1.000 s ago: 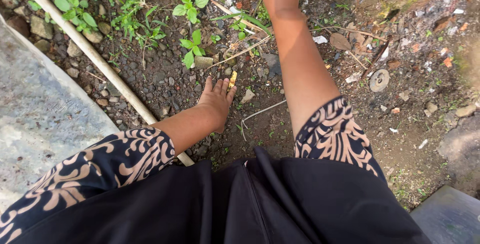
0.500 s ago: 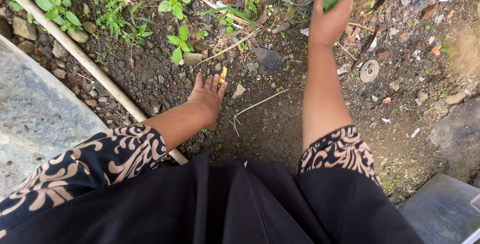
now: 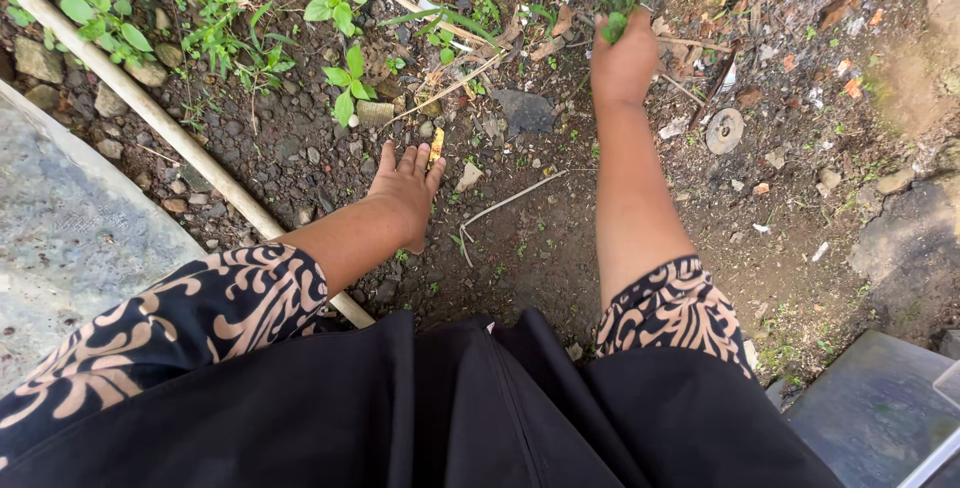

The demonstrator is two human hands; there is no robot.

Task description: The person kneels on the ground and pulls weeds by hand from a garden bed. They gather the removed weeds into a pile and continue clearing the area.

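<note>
My right hand (image 3: 622,63) grips a pulled weed (image 3: 616,20), left hand (image 3: 405,188) spread on soil (image 3: 560,248); more weeds (image 3: 340,8) remain.

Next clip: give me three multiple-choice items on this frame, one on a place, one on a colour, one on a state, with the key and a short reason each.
1. Where does the pale pole lie?
A. Left of the left hand
B. Right of the right hand
C. Between the hands

2. What colour is the scrap at the left hand's fingertips?
A. Blue
B. Yellow
C. White

3. What is the right hand doing?
A. Lying flat and empty
B. Gripping green weeds
C. Resting on the metal disc

Key:
1 A: the pole runs diagonally along the stone slab, left of the left hand.
2 B: the scrap is yellow against dark soil.
3 B: the fist is closed on the weeds; the disc lies apart to its right.
</note>
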